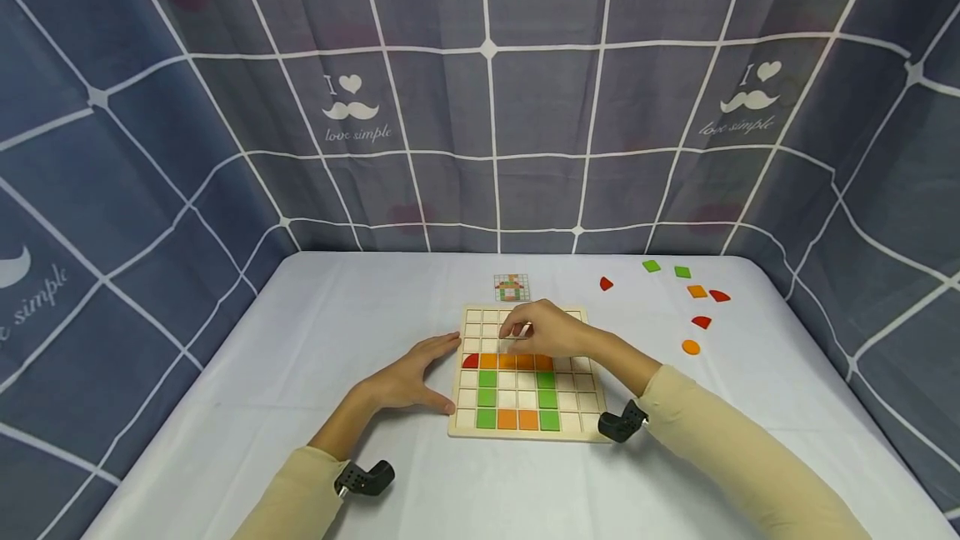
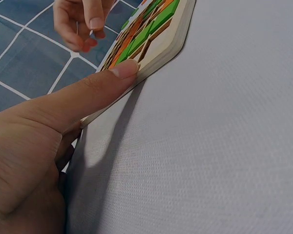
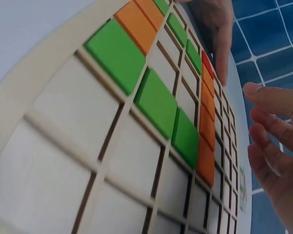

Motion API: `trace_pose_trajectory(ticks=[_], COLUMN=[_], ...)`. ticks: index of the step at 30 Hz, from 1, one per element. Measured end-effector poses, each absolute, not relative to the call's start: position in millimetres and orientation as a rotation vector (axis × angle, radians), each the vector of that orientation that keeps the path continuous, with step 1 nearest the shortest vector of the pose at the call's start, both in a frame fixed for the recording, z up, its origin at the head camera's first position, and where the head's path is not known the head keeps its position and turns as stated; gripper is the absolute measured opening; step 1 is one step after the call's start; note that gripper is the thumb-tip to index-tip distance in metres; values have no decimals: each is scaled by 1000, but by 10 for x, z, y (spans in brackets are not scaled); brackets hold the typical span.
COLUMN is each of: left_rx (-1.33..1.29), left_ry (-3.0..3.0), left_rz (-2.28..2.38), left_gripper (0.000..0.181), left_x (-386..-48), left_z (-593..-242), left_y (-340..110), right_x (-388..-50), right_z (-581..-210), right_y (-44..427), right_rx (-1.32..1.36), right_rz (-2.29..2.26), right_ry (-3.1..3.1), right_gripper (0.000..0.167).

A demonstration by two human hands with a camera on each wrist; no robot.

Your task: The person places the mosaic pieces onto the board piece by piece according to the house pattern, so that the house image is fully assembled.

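A wooden grid board (image 1: 585,402) lies on the white table. It holds a row of orange squares (image 3: 207,109) with a red quarter-round piece (image 1: 470,361) at its left end, two columns of green squares (image 1: 487,398), and two orange squares (image 1: 517,420) in the bottom row between them. My left hand (image 1: 405,377) rests along the board's left edge, its thumb (image 2: 122,69) touching the near corner area. Above the board's upper middle hovers my right hand (image 1: 551,330), fingers loosely bent and apart from the thumb, with no piece visible between them in the right wrist view.
A small pattern card (image 1: 512,287) lies behind the board. Loose pieces are scattered at the right: red ones (image 1: 701,322), green ones (image 1: 682,272), an orange square (image 1: 697,292) and an orange circle (image 1: 691,347). A checked curtain (image 1: 450,107) surrounds the table.
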State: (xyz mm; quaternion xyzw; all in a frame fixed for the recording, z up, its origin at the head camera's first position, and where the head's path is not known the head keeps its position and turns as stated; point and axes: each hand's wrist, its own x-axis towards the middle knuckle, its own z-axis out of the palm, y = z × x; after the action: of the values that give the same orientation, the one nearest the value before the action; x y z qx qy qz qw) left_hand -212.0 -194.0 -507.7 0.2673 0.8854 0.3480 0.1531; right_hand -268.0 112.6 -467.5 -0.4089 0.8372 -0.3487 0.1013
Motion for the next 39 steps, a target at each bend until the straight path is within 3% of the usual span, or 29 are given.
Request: trace_pose_trajectory(ticks=[27, 39], left_rx=[761, 777], left_ry=[2540, 2536], left_rz=[996, 1001], left_gripper=[112, 113], left_x=[-2110, -2123], left_z=[-5062, -5083], left_y=[-1926, -1935], right_x=[-2653, -2650], right_z=[-4572, -4475], right_y=[2165, 2901], right_rx=[-925, -704], right_rz=[-1039, -971], right_ry=[2709, 2875], right_gripper=[19, 24])
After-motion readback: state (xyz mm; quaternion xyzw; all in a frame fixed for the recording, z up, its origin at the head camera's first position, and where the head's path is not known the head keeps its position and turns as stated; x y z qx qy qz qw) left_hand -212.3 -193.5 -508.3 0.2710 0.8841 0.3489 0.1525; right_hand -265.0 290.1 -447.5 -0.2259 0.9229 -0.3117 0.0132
